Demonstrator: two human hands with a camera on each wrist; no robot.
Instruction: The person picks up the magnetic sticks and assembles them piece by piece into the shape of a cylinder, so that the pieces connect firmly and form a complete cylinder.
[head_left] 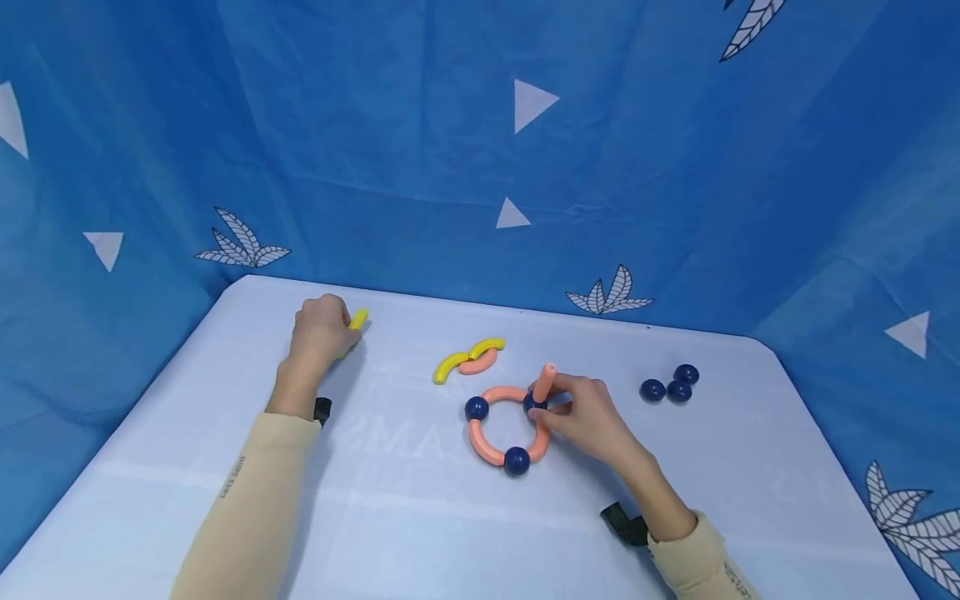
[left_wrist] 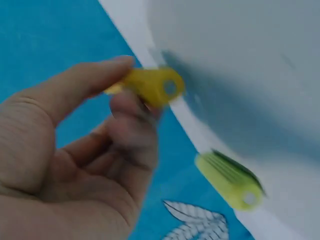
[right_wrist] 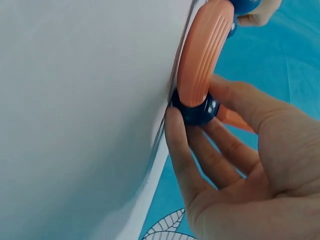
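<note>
Pinching short yellow plastic rod [left_wrist: 150,86] in left hand [head_left: 318,333], over far left part of white table [head_left: 420,525]. With right hand [head_left: 588,417], gripping glossy dark-blue ball [right_wrist: 197,114] in ring of curved salmon-pink plastic pieces [head_left: 483,445], under upright straight salmon-pink rod [head_left: 546,382].

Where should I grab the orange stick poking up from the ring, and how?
I'd pinch the orange stick near its top end, coming from above or from the left. It stands up from the blue ball with its tip free. The right hand comes in from the right to hold that ball, so gripping lower would probably bump its fingers.
</note>
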